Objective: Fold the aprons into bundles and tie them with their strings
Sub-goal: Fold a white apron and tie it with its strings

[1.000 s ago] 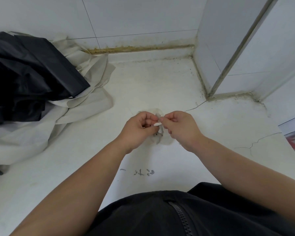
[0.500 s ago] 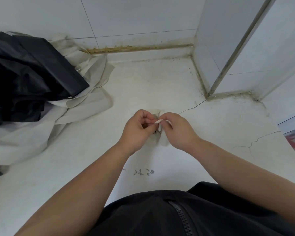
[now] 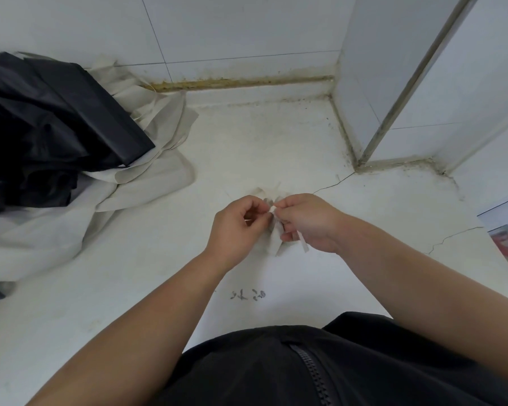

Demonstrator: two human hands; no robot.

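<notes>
From here I see the left hand (image 3: 237,227) and the right hand (image 3: 309,223) meeting just above the white surface (image 3: 276,142), the fingers (image 3: 254,204) of both curled in and pinching the pale string (image 3: 304,245) of a small cream apron bundle (image 3: 274,244). The hands cover most of the bundle, so I cannot make out the knot or the folds. At the far left a heap of black aprons (image 3: 50,133) lying on cream aprons (image 3: 150,183) is cut off by the edge, and I cannot count them.
</notes>
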